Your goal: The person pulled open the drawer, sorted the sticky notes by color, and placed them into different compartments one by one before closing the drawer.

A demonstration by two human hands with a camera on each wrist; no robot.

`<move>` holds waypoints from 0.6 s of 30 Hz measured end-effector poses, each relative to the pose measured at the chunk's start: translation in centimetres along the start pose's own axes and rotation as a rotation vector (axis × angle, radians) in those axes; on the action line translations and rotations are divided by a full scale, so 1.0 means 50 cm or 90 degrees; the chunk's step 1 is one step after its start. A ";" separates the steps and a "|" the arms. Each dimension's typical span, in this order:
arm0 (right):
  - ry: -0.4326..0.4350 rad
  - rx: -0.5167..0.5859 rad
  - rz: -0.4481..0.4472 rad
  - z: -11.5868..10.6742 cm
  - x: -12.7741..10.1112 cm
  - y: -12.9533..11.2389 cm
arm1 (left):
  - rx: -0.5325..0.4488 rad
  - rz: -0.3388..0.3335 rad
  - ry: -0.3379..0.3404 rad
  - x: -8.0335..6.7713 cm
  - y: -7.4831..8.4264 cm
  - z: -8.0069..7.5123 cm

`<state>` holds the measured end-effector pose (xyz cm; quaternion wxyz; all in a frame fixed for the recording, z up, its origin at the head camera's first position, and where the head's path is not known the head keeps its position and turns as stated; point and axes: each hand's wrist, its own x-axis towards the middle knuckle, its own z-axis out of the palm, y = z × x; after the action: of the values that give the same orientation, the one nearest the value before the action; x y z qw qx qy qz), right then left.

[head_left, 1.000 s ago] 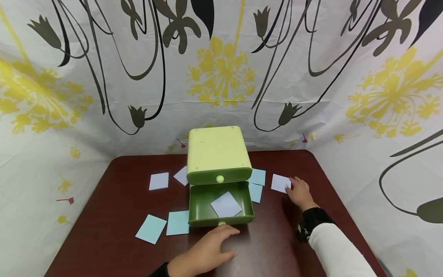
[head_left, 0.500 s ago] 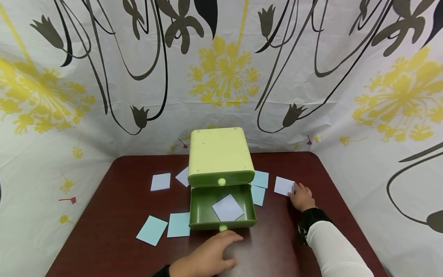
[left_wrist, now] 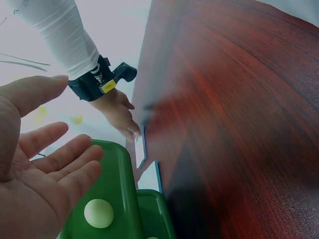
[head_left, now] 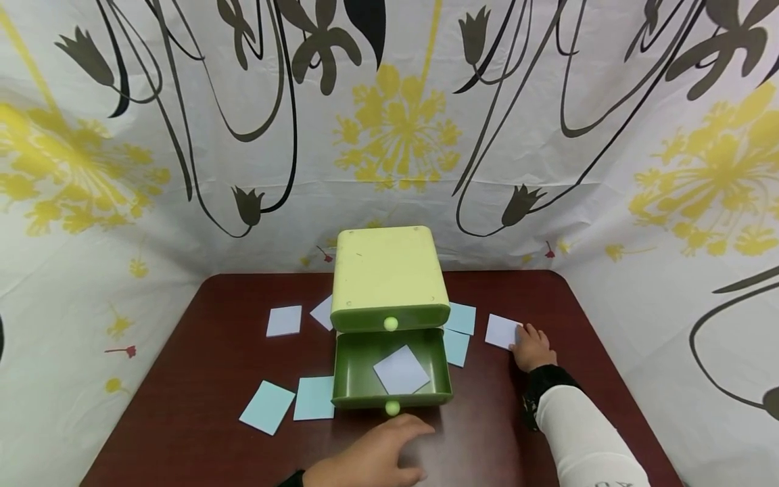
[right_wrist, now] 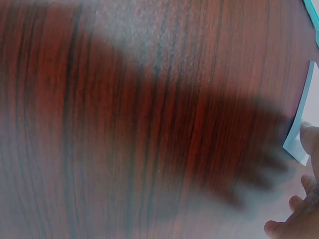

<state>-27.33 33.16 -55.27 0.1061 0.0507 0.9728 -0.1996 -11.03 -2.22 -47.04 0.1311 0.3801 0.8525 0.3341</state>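
Note:
A pale lavender square card (head_left: 502, 331) lies on the table to the right. My right hand (head_left: 533, 349) is at its right edge; in the right wrist view the thumb (right_wrist: 310, 137) touches the card, while the other visible fingers stay apart from it. My left hand (head_left: 371, 456) is relaxed with nothing in it, just in front of the knob (head_left: 392, 408) of the pulled-out lower drawer (head_left: 359, 372). Inside that drawer lies another lavender card (head_left: 402, 370). The small yellow-green drawer box (head_left: 389, 270) has its upper drawer closed.
Two light blue cards (head_left: 460, 318) partly overlap right of the box. On its left are two lavender cards, one a loose square (head_left: 283, 321), and two light blue cards (head_left: 266, 407). A flower-patterned cloth (head_left: 243, 135) hangs behind the dark red table (head_left: 201, 379).
My left hand has drawn slightly back from the drawer, so its knob shows fully. My right hand has turned slightly and stayed at the card's edge. The head view has shifted a little.

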 end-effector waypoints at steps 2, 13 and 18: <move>-0.002 -0.002 -0.002 0.000 0.001 0.001 | 0.004 0.006 -0.001 0.001 0.000 0.000; -0.031 -0.033 -0.035 -0.008 0.000 -0.002 | -0.009 -0.014 -0.018 0.002 0.005 -0.005; -0.038 -0.050 -0.042 -0.012 -0.002 -0.009 | -0.017 -0.031 -0.021 0.000 0.006 -0.006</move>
<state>-27.42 32.96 -54.55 0.1306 0.0086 0.9774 -0.1662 -11.00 -2.18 -46.62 0.1582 0.3627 0.8547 0.3359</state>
